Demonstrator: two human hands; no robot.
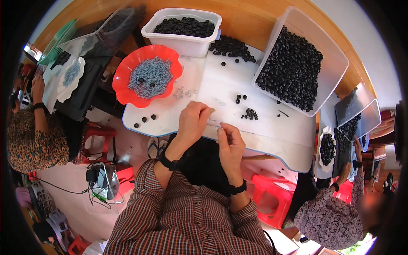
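Note:
Over the near edge of the white table (272, 136), my left hand (193, 123) is closed in a pinch, thumb and forefinger together. Close beside it on the right, my right hand (230, 142) pinches too. Whatever sits between the fingertips is too small to make out. A small pile of black beads (249, 114) lies just beyond my right hand, with a few larger black wheel-like pieces (239, 98) behind it. To the left of my left hand are three black round pieces (144, 120). Tiny grey bits (182, 92) are scattered on the tabletop.
A red scalloped bowl (121, 80) holds small grey metal-looking parts. Behind it stands a white tub (182, 42) of black pieces. A clear bin (333, 55) of black pieces tilts at the right. Co-workers sit at both sides; a red stool (272, 204) stands right.

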